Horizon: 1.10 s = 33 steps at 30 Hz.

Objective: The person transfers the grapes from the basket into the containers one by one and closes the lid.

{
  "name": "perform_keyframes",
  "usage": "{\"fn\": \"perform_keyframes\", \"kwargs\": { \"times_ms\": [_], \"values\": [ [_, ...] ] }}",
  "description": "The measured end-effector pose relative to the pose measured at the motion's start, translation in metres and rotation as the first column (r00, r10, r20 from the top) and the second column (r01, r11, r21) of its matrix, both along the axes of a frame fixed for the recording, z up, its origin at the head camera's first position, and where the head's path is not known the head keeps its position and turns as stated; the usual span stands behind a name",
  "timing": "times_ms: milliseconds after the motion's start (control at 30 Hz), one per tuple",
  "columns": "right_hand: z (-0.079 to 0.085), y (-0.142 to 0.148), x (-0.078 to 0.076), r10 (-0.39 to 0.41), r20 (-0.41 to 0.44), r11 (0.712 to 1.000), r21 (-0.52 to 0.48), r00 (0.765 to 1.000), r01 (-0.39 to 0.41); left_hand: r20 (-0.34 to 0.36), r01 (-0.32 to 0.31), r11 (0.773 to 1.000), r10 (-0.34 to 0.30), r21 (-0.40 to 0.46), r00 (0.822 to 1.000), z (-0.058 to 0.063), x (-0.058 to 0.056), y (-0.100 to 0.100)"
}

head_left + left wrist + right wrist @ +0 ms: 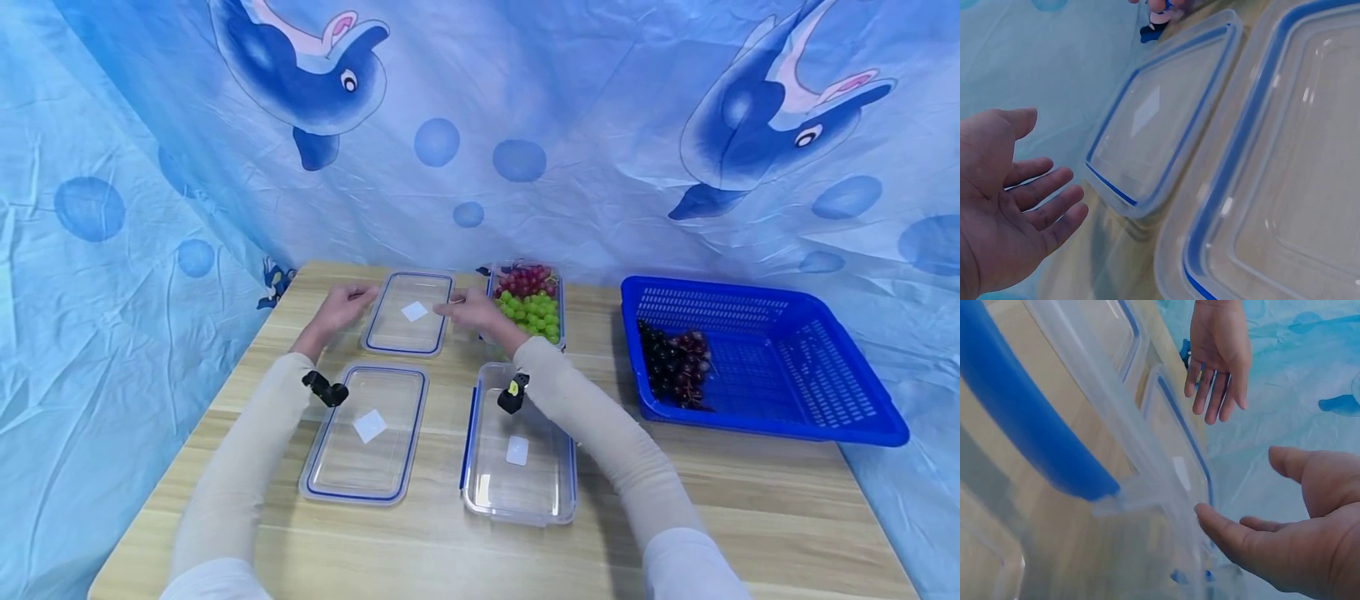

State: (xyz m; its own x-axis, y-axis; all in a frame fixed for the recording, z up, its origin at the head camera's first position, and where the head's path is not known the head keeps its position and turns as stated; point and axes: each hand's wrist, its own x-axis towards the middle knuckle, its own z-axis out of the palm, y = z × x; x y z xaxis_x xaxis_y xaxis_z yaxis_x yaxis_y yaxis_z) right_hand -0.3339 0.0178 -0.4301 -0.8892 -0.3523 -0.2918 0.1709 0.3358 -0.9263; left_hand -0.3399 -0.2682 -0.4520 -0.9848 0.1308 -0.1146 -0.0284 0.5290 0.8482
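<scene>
My left hand point(341, 307) is beside the left edge of the far clear lid point(390, 329), which has a blue seal and a white label. In the left wrist view the fingers of my left hand point(1029, 206) are spread and hold nothing. On the lid's other side is my right hand point(480, 312), between it and a clear food box point(491, 287) of red grapes point(532, 281) and green grapes point(532, 315). The right wrist view shows my right hand point(1297, 519) with fingers loosely extended and nothing in them.
A second blue-sealed lid point(352, 462) lies nearer on the wooden table point(427, 542). To its right stands another clear food box point(517, 487), under my right forearm. At the right a blue basket point(750, 425) holds dark grapes point(671, 362). A blue dolphin-printed cloth point(585, 217) hangs behind.
</scene>
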Motion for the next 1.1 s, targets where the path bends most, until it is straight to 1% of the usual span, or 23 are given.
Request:
{"fn": "perform_keyframes", "kwargs": {
  "times_ms": [133, 267, 400, 467, 633, 700, 867, 1000, 1100],
  "values": [
    [-0.006, -0.006, -0.001, 0.005, 0.039, 1.0, -0.006, 0.999, -0.005, 0.051, -0.005, 1.0, 0.005, 0.004, 0.999, -0.006, 0.0, -0.001],
    [-0.008, -0.01, -0.002, -0.011, 0.121, 0.998, -0.052, 0.993, 0.018, 0.102, 0.002, 1.0, -0.004, 0.02, 0.995, -0.009, 0.0, -0.002],
    [-0.008, -0.014, -0.003, -0.034, 0.201, 0.994, -0.098, 0.979, 0.055, 0.115, 0.005, 1.0, -0.006, 0.016, 0.993, -0.011, 0.001, -0.003],
    [-0.01, -0.016, -0.004, -0.041, 0.222, 0.992, -0.104, 0.974, 0.066, 0.116, 0.003, 1.0, -0.004, 0.012, 0.993, -0.013, 0.001, -0.003],
    [-0.013, -0.021, -0.006, -0.04, 0.273, 0.984, -0.159, 0.961, 0.086, 0.121, -0.006, 1.0, 0.005, 0.001, 0.993, -0.019, 0.001, -0.007],
    [-0.013, -0.022, -0.006, -0.042, 0.285, 0.98, -0.174, 0.958, 0.095, 0.111, -0.012, 1.0, 0.014, -0.023, 0.994, -0.021, 0.001, -0.007],
    [-0.014, -0.022, -0.007, -0.08, 0.289, 0.98, -0.153, 0.954, 0.128, 0.088, -0.029, 0.997, 0.035, -0.065, 0.996, -0.023, 0.001, -0.007],
    [-0.013, -0.022, -0.01, -0.104, 0.279, 0.979, -0.14, 0.955, 0.148, 0.095, -0.031, 0.999, 0.035, -0.044, 0.995, -0.022, 0.001, -0.008],
    [-0.011, -0.021, -0.011, -0.106, 0.272, 0.976, -0.155, 0.957, 0.152, 0.115, -0.042, 0.999, 0.041, -0.001, 0.993, -0.022, -0.001, -0.011]
  ]
}}
